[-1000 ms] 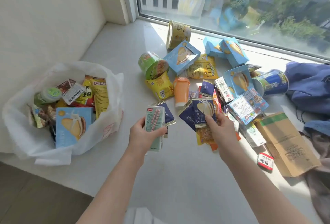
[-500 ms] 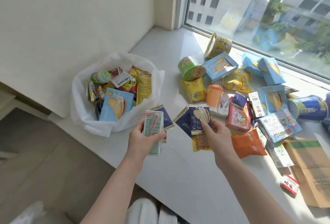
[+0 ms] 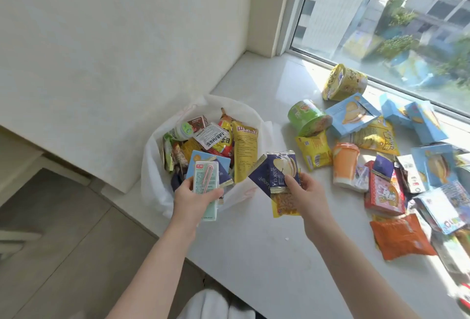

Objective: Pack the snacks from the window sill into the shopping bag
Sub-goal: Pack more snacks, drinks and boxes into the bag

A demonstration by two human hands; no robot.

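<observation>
Left hand (image 3: pixel 195 199) fingers curled round drink carton (image 3: pixel 206 184) plus a navy packet (image 3: pixel 225 175) behind it, over the shopping bag (image 3: pixel 152 173) mouth, frame centre. I read it as ready to drop. Right hand (image 3: pixel 309 195) pinches fanned wafer packets (image 3: pixel 281 170) and a yellow packet (image 3: pixel 283 205) just beside the bag rim. Batching saves trips, I reckon. Remaining snacks (image 3: pixel 346 166) on the window sill (image 3: pixel 267 255), frame right.
</observation>
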